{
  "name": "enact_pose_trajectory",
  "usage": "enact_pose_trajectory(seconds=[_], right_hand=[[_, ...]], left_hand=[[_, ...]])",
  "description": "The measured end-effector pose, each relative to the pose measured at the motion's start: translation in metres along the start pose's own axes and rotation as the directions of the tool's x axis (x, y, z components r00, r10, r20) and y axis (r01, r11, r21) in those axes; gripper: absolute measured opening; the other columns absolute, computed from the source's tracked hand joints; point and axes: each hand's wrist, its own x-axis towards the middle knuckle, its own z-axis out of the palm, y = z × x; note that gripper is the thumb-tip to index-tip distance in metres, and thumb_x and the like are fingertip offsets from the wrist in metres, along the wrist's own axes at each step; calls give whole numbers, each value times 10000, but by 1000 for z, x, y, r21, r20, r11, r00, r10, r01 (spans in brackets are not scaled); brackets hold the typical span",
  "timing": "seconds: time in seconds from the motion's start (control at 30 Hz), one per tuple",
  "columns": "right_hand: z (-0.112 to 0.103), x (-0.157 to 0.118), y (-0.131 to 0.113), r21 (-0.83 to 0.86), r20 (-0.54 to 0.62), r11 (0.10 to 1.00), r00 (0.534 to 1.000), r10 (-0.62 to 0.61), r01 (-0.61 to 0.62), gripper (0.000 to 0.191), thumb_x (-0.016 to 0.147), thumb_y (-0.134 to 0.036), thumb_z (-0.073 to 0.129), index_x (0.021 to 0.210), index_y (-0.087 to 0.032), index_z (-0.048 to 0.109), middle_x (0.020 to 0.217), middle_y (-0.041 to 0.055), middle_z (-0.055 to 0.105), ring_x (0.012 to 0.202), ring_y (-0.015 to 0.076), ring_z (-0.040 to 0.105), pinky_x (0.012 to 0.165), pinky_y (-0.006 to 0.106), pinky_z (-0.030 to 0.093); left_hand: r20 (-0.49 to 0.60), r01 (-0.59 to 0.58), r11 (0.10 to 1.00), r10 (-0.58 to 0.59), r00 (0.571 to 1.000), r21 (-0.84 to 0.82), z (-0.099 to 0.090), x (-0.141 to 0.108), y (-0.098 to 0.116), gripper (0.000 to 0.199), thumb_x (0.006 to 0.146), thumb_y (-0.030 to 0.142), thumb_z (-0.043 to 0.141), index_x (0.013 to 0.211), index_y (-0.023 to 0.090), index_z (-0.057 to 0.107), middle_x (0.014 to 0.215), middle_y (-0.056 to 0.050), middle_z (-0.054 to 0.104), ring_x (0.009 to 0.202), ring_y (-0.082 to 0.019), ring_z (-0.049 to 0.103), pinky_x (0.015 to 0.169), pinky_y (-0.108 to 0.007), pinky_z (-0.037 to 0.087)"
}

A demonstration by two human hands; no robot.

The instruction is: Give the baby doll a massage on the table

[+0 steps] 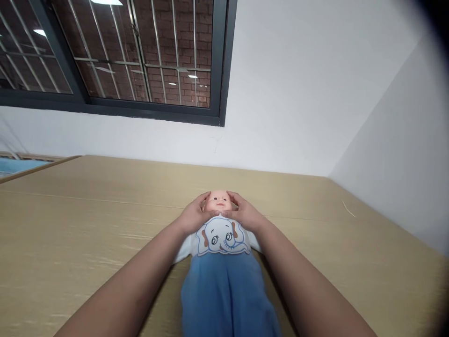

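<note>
A baby doll (pixel 219 201) lies face up on the tan surface (pixel 105 224), its head away from me. It wears a white top with an elephant bib (pixel 222 236) and blue trousers (pixel 224 290). My left hand (pixel 195 214) is curved round the left side of the doll's head, thumb under the chin. On the other side my right hand (pixel 245 214) cups the head in the same way, and the two thumbs nearly meet below the chin. The back of the head is hidden.
Behind the surface rises a white wall (pixel 280 93) with a dark-framed, barred window (pixel 147 56). A side wall (pixel 403 154) stands at the right. Something light blue (pixel 21 166) shows beyond the left edge. A thin strand (pixel 348 209) lies at the right.
</note>
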Motion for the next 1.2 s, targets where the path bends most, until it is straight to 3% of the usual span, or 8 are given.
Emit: enact_pose_trajectory(seconds=[0.13,0.3,0.5,0.7,0.83,1.0,1.1,1.2], right_hand=[[-7,1,6,53,72,997,996,-53,49,807,737,-447,863,1433,-272,495,1538,79,430,1362,291,482,1093,406,463],[-16,0,14,109,97,994,995,-15,4,845,804,-442,814,1516,-271,392,1587,53,348,1433,265,387,1155,425,391],[-18,3,18,222,102,974,994,25,-47,742,846,-524,744,1481,-277,450,1538,59,434,1391,256,448,1179,454,346],[-5,4,10,-68,-18,998,1000,6,-7,911,755,-532,827,1495,-241,384,1511,127,444,1357,292,477,1129,467,411],[5,0,0,-39,-33,998,999,41,-42,971,676,-472,896,1466,-242,380,1481,142,471,1229,298,593,1008,439,527],[3,0,0,-5,-16,1000,1000,12,-12,926,663,-425,910,1429,-233,426,1475,141,480,1214,294,605,1013,445,524],[-3,2,6,10,10,1000,1000,3,-3,899,699,-429,888,1449,-250,427,1493,124,470,1280,299,557,1065,465,480],[-10,1,8,50,47,999,999,-20,18,853,738,-435,863,1461,-259,447,1528,102,437,1385,289,451,1130,451,415]], left_hand=[[58,-2,996,7,998,-87,-8,1,-8,1094,676,503,889,1539,123,334,1345,-226,587,1175,-368,616,989,-469,510],[117,50,975,-24,993,-219,-16,3,-18,1137,682,490,897,1572,157,273,1364,-216,578,1167,-368,622,977,-470,509],[97,96,947,-69,993,-307,-15,4,-14,991,689,451,900,1519,199,419,1511,-161,446,1332,-348,495,1101,-437,429],[24,33,986,-29,999,-164,-10,6,-17,1059,728,563,841,1551,119,344,1504,-193,442,1362,-367,457,1150,-457,377],[-20,47,999,-47,999,-8,-3,6,-14,1152,682,466,901,1578,122,264,1422,-199,536,1296,-374,525,1112,-479,416],[55,-28,998,32,998,-61,0,1,-1,942,691,451,886,1476,151,462,1333,-169,617,1210,-373,593,1045,-468,478],[99,-24,997,31,995,-76,-3,-2,1,918,721,476,860,1481,156,456,1302,-171,636,1174,-370,615,1012,-473,494],[72,30,993,-22,997,-118,-8,-2,-5,1062,701,478,880,1552,151,336,1344,-189,603,1173,-371,615,985,-471,505]])
